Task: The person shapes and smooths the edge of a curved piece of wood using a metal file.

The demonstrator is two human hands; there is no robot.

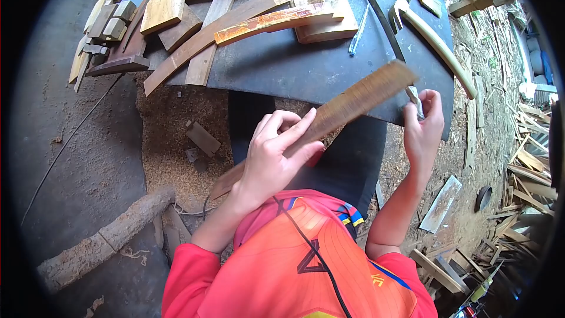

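My left hand (pixel 273 153) is closed around a long brown wooden strip (pixel 356 99), which slants up to the right over the table edge. Its lower end passes behind my wrist, and its far end is blurred. At the right, my right hand (pixel 424 123) pinches the pale, wrapped-looking end of a narrow dark metal blade (pixel 382 20), like a file. That blade runs away over the table, and the wooden strip covers part of it. Nearby on the table lie a hammer (pixel 438 50) with a pale handle and a blue pen (pixel 359 30).
The dark table (pixel 259 73) carries curved wooden pieces (pixel 220 32), an orange-marked piece (pixel 273 22) and several blocks (pixel 318 23). On the left lies a log (pixel 109 241), with a cable (pixel 70 135) along the floor. Wood scraps (pixel 500 235) pile up at right.
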